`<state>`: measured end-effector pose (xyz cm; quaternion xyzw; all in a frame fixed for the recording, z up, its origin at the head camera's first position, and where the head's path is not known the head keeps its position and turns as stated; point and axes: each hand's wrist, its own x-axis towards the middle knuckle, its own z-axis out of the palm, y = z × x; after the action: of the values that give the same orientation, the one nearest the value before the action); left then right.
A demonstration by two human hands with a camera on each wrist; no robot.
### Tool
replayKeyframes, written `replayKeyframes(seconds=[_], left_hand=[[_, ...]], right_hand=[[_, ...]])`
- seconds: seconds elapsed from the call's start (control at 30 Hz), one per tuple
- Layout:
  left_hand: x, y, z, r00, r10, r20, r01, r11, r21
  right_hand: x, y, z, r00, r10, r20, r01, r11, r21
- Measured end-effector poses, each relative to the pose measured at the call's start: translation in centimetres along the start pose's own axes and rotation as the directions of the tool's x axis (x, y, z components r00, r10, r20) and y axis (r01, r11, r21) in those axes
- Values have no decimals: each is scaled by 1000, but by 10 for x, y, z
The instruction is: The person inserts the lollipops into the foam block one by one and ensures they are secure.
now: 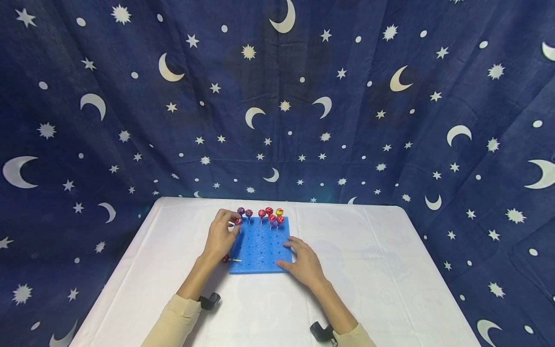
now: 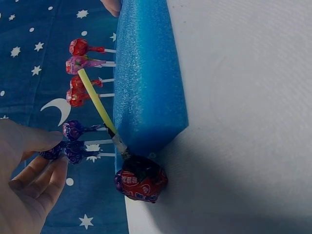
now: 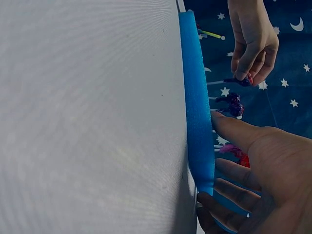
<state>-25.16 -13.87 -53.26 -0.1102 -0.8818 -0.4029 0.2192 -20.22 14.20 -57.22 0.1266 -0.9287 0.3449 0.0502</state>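
Note:
My left hand (image 1: 219, 237) pinches the wrapped head of a dark purple-and-red lollipop (image 1: 238, 221) over the left side of a blue foam board (image 1: 260, 248). Its stick points to the board in the right wrist view. Two purple lollipops (image 1: 249, 213) stand upright just behind it. Farther right, several red lollipops (image 1: 262, 213) and a yellow one (image 1: 279, 211) stand along the back. A dark red lollipop (image 2: 141, 181) with a yellow stick lies at the board's left edge. With fingers spread, my right hand (image 1: 307, 264) touches the board's right edge.
Rows of small holes cover the foam board. It lies on a white-covered table (image 1: 368, 270). Behind the table hangs a dark blue curtain (image 1: 277, 159) with moons and stars. A black wrist camera (image 1: 210, 301) is strapped on my left wrist, another on my right.

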Motion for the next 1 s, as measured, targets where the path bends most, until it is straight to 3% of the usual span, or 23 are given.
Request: replayKeyframes(seconds=[1.0], left_hand=[[-2, -8, 13, 998, -49, 26, 48, 998, 41]], right_hand=[[0, 3, 1, 1000, -7, -6, 7, 1000, 4]])
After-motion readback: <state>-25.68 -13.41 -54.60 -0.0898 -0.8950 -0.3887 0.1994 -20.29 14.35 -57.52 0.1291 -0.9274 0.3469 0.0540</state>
